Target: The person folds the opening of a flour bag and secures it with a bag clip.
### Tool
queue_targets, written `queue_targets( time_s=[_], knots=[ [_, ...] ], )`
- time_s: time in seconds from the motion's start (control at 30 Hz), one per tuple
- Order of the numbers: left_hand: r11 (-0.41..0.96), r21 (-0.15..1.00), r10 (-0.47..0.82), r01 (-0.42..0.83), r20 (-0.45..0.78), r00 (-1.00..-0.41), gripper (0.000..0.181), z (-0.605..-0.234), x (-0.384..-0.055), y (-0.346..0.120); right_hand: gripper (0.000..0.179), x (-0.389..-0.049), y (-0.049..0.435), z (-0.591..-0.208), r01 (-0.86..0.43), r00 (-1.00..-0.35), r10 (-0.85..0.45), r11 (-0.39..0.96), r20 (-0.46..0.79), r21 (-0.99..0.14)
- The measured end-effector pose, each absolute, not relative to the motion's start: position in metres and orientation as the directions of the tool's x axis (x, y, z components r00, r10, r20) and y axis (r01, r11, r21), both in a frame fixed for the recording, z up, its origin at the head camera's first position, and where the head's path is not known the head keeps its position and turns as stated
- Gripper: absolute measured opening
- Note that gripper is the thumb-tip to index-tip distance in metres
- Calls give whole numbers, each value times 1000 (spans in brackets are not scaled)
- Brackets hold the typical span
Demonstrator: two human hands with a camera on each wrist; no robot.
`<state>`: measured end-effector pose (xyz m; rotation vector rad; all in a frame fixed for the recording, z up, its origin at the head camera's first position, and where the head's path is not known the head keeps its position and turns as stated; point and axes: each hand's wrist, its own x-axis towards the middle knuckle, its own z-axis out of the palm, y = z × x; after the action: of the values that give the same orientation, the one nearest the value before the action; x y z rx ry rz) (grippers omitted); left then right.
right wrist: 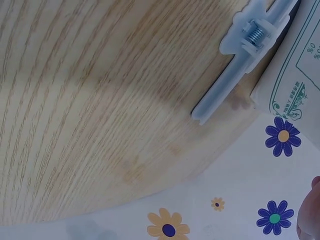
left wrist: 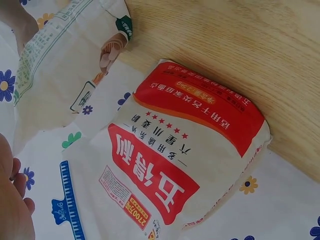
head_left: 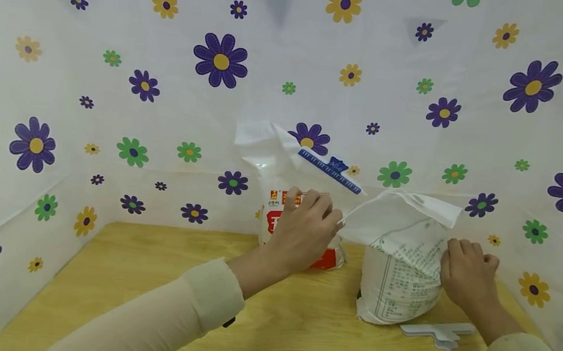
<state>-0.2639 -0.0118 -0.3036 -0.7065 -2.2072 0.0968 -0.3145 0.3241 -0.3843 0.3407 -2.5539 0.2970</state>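
A white bag with green print (head_left: 402, 278) stands on the table at the right, its loose top folded over and pulled wide. My left hand (head_left: 305, 234) pinches the left corner of that top, and the same hand (left wrist: 15, 205) shows at the left wrist view's edge. At the bag's right side, my right hand (head_left: 467, 282) grips the edge with curled fingers; only a bit of this hand (right wrist: 310, 212) enters the right wrist view. A pale grey sealing clip (head_left: 438, 332), with a spring (right wrist: 255, 36) at its middle, lies on the table by the bag's base.
Behind my left hand stands a red-and-white flour bag (left wrist: 200, 135), its top closed with a blue sealing clip (head_left: 330, 170). The wooden table (head_left: 144, 288) meets a flower-print sheet (head_left: 158, 121) at the back and sides.
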Motion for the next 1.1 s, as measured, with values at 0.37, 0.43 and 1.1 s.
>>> queue_targets(
  time_s=[0.37, 0.43, 1.1],
  knots=[
    [853, -258, 492, 453, 685, -537, 18, -289, -260, -16, 21, -310, 315, -383, -346, -779, -230, 934, 584, -92],
    [855, -256, 489, 451, 685, -540, 18, -287, -259, -18, 21, -308, 313, -385, -353, -769, -237, 932, 593, -86],
    [855, -254, 483, 451, 706, -518, 24, -284, -256, -48, 27, -297, 295, -387, -409, -686, -327, 912, 650, 28]
  ],
)
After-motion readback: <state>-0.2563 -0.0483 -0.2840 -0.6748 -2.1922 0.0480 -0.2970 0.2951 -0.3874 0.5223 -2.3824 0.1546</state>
